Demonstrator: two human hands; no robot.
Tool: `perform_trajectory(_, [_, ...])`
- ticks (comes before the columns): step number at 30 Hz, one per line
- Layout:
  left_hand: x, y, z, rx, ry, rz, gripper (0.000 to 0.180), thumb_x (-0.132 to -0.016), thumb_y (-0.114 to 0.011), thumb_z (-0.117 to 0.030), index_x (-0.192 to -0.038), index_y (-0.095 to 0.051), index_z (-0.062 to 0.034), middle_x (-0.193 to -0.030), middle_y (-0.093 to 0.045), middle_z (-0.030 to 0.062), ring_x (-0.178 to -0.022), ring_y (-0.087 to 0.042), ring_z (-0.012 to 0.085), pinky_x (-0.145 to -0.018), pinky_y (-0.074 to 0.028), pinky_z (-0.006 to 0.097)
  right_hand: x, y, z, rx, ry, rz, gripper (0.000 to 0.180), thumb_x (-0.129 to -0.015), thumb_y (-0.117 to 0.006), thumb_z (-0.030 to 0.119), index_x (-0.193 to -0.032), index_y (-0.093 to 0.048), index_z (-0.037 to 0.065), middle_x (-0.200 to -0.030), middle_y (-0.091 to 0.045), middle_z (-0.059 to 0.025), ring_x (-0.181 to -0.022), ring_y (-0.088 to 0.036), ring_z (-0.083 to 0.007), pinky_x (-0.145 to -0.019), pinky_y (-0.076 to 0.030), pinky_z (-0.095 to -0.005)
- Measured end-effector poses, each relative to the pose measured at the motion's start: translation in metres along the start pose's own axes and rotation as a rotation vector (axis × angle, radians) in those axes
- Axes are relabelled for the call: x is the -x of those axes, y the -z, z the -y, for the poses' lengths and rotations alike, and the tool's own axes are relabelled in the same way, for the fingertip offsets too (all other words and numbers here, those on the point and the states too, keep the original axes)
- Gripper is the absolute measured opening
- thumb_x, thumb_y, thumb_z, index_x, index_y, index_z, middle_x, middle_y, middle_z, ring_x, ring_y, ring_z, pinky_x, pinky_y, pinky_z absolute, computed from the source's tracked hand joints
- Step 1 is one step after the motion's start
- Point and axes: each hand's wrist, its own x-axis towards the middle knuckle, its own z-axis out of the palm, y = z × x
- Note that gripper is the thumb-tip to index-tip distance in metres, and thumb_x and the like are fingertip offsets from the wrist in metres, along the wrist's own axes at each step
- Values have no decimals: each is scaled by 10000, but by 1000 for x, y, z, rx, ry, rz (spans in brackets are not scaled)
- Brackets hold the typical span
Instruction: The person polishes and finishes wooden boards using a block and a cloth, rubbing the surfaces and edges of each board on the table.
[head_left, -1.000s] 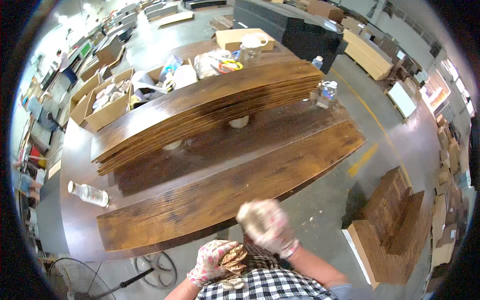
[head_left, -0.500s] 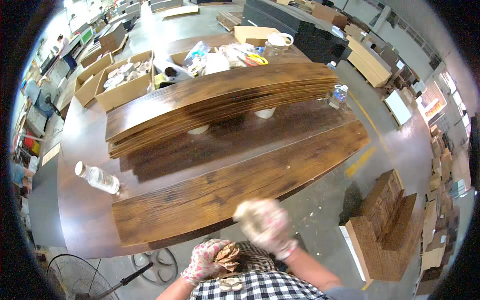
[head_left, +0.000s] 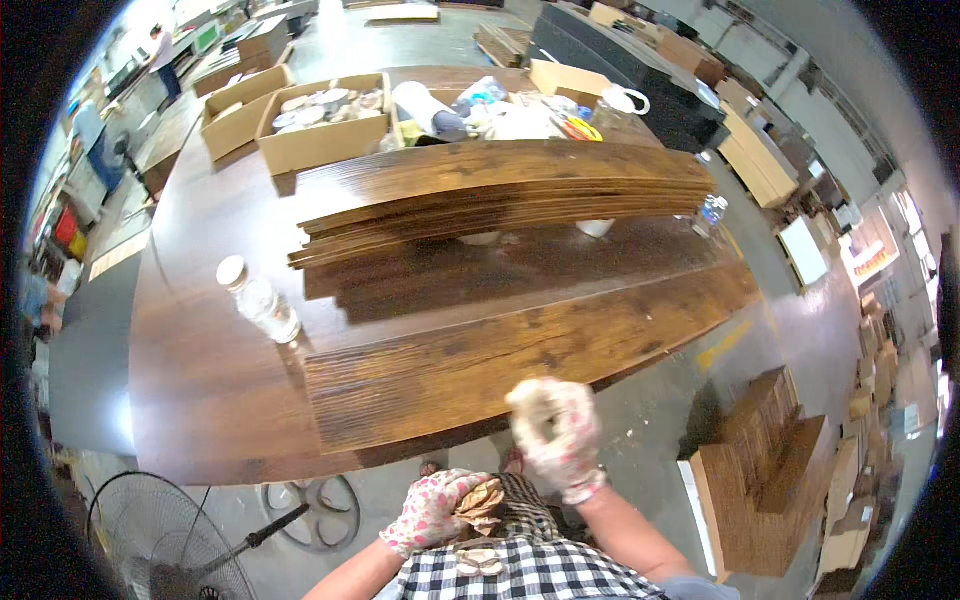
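My left hand (head_left: 435, 510), in a white glove with pink spots, is closed on a crumpled brown piece of paper or sandpaper (head_left: 481, 507) close to my checked apron (head_left: 560, 572). My right hand (head_left: 560, 440), gloved alike, is raised just off the near edge of a dark brown wood-grain board (head_left: 480, 360). Its fingers curl round a pale wad, too blurred to name. The board lies flat along the front of the table (head_left: 200, 400). Behind it, a stack of similar boards (head_left: 520, 205) rests on pale round supports (head_left: 595, 228).
A clear bottle with a white cap (head_left: 262, 300) stands left of the board; another bottle (head_left: 710, 215) is at the stack's right end. Open cartons (head_left: 320, 145) line the table's back. A fan (head_left: 165, 545) stands lower left, and brown panels (head_left: 750, 500) stand lower right.
The whole view has shifted, so table and boards appear further right. My right hand still hovers by the board's near edge, and the left still holds the crumpled brown piece.
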Motion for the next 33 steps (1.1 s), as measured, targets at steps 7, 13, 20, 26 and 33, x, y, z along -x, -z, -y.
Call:
perform_trajectory(7, [9,14,2,-127,155,223,537,-743,-706,-176,-1257,-573,-91,-1222,-610,128,-1136,-575,297,-947,-478,398,1,-64,55,-107,59,197,402,-728,-756,176,-1085,-587,101,-927,-613,-81,-806,-623,-220,-631,-531,-327])
perform_trajectory(13, [71,-20,38,421,94,-161,614,-754,-745,-161,-1321,-520,-89,-1344,-529,103,-1247,-495,258,-1048,-419,394,-19,-105,111,-273,425,348,589,-697,-747,239,-1213,-542,43,-994,-612,-120,-846,-650,-257,-625,-538,-362])
perform_trajectory(20, [49,-3,16,75,207,-182,528,-640,-800,-184,-1120,-639,-38,-1060,-671,147,-1024,-635,312,-908,-498,381,-21,-100,112,-121,285,409,538,-763,-734,262,-1219,-540,54,-1006,-594,-123,-800,-657,-264,-636,-536,-359])
perform_trajectory(26, [49,17,15,79,362,84,552,-728,-728,-238,-1242,-588,-92,-1155,-643,133,-1061,-609,313,-913,-490,378,-26,-78,99,-43,378,518,433,-764,-704,274,-1120,-553,79,-982,-591,-129,-781,-643,-241,-588,-527,-356])
perform_trajectory(33, [60,66,-10,363,-2,-272,555,-645,-829,-192,-1154,-641,-76,-1134,-667,127,-1066,-638,287,-924,-498,385,-43,28,1,-302,-228,115,245,-805,-675,70,-1028,-586,23,-943,-623,-96,-831,-615,-191,-747,-514,-296])
